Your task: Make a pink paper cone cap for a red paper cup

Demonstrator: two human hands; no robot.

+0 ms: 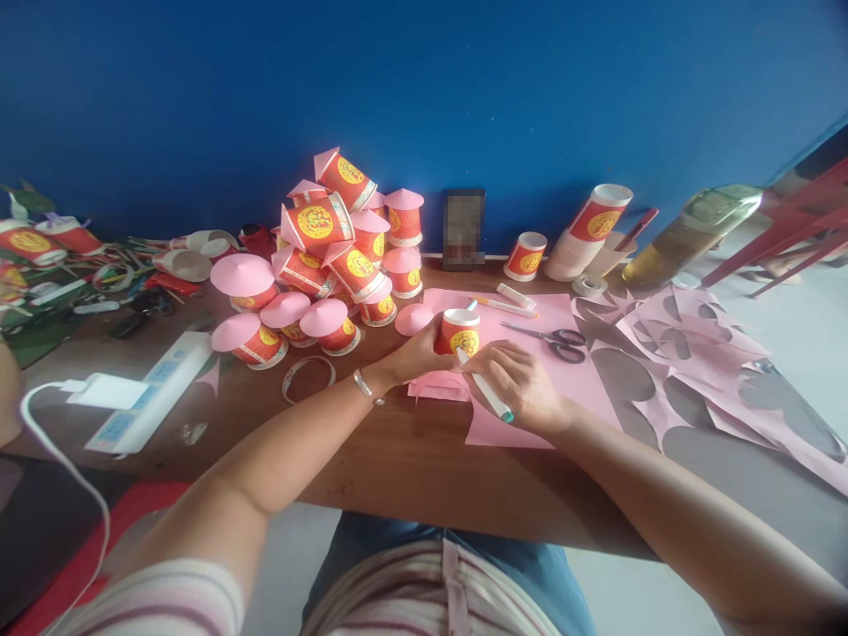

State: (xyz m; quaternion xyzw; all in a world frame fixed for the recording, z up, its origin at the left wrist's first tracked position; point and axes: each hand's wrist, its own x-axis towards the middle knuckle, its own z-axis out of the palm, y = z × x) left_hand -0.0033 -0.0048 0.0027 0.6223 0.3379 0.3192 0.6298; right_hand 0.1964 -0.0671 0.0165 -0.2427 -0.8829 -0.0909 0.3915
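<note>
Our left hand grips an upright, open paper cup, red with a yellow emblem. Our right hand grips a white marker against it.

pale top with dull pinkish stripes at six o'clock; blue trousers, perhaps jeans; silvery bracelet on the left wrist.
</note>
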